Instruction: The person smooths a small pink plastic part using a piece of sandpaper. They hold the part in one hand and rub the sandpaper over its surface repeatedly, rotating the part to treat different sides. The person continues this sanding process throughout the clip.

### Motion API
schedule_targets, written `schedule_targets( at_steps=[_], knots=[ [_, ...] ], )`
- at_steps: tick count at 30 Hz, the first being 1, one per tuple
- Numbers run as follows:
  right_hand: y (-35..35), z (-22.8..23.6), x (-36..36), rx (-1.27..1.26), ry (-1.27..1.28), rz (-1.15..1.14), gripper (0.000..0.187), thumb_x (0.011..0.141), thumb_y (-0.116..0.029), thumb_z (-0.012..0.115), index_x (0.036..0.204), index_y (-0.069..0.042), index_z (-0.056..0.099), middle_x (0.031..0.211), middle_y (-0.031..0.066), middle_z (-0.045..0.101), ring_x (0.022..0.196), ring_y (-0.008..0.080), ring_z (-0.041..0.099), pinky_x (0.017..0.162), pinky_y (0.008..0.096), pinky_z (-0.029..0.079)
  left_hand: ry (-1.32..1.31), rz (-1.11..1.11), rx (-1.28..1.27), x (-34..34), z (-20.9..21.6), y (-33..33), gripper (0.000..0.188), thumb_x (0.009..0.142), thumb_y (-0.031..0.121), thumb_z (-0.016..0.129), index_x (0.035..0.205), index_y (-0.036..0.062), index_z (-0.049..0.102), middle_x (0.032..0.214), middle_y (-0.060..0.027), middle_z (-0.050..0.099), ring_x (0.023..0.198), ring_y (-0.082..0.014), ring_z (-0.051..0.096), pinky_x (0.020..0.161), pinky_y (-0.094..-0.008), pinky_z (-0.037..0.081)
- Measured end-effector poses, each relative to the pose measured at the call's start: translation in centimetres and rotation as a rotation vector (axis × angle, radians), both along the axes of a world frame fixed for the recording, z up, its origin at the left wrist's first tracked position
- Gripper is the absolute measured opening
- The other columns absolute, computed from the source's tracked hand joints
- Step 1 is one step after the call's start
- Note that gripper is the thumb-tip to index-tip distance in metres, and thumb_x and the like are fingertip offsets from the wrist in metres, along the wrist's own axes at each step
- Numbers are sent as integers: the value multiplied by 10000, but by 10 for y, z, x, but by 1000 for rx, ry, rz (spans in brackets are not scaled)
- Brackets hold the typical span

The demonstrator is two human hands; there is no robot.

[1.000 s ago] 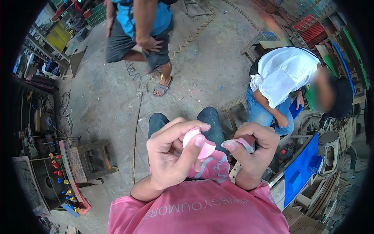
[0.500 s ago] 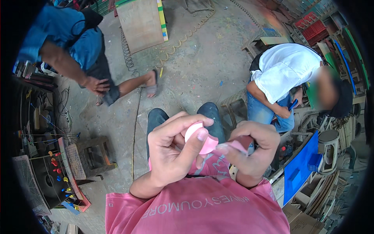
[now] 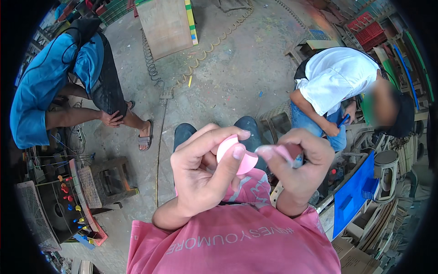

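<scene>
My left hand (image 3: 199,179) pinches a small pink curved piece (image 3: 247,162) between thumb and fingers, its pale rounded face turned up and a scooped edge toward the right. Just to the right, apart from it, my right hand (image 3: 305,171) is closed on a folded reddish-brown sheet (image 3: 293,150) with pink on it; it looks like sandpaper. The thumb tip is smeared by motion. Both hands are raised above my lap, in front of my pink shirt (image 3: 237,237).
A person in blue (image 3: 59,73) bends at the left; another in a white shirt (image 3: 340,75) sits at the right with a blue object. A stool (image 3: 112,182) stands at left, a blue panel (image 3: 351,196) at right. A coiled hose (image 3: 219,41) lies on the floor.
My right hand has drawn slightly right, widening the gap from the pink piece. My left hand stays nearly in place. The person in blue has shifted left and down, foot now farther left.
</scene>
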State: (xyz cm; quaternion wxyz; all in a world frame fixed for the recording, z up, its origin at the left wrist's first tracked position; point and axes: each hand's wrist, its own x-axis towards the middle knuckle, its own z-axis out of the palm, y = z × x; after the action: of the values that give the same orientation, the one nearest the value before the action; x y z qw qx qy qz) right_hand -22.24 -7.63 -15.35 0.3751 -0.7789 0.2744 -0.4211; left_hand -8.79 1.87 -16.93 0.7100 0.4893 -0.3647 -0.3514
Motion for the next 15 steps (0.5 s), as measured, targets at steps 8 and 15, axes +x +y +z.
schedule_targets(
  at_steps=[8,15],
  knots=[
    [-1,-10,2,561,-285,260,425,654,-189,811,917,-8,530,793,16,570,703,47,511,589,183,381,12,7,-3,3,2,0,143,860,-12,572,975,-77,625,759,-78,578,477,-51,569,411,-151,325],
    [6,-16,14,547,-265,264,493,657,-89,810,1021,-16,486,845,6,548,745,43,520,615,179,401,-73,11,-46,6,-5,-2,173,882,38,550,982,-88,613,752,-80,570,449,-64,538,392,-170,339]
  ],
)
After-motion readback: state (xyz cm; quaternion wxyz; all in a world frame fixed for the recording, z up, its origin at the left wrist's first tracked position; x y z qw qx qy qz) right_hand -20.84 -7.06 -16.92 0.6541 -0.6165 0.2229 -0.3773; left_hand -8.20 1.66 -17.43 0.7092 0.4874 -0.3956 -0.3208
